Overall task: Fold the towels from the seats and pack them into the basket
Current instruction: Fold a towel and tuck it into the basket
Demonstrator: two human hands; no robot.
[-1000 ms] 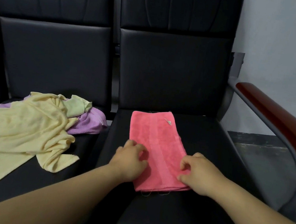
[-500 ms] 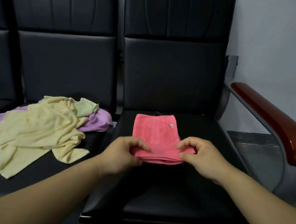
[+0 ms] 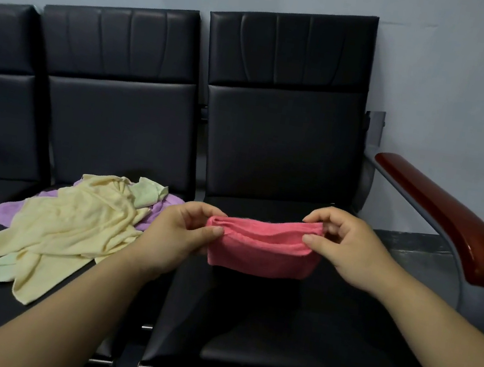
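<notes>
Left hand (image 3: 176, 233) and right hand (image 3: 347, 249) are each pinching one end of the folded pink towel (image 3: 259, 248), holding it just above the armrest seat (image 3: 275, 329), likely to square up the layers for carrying. Left of that seat, the yellow towel (image 3: 78, 221) and purple towel (image 3: 5, 212) are lying unfolded; no basket is showing.

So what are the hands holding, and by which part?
The folded pink towel: the left hand pinches its upper left corner, the right hand its upper right corner.
</notes>
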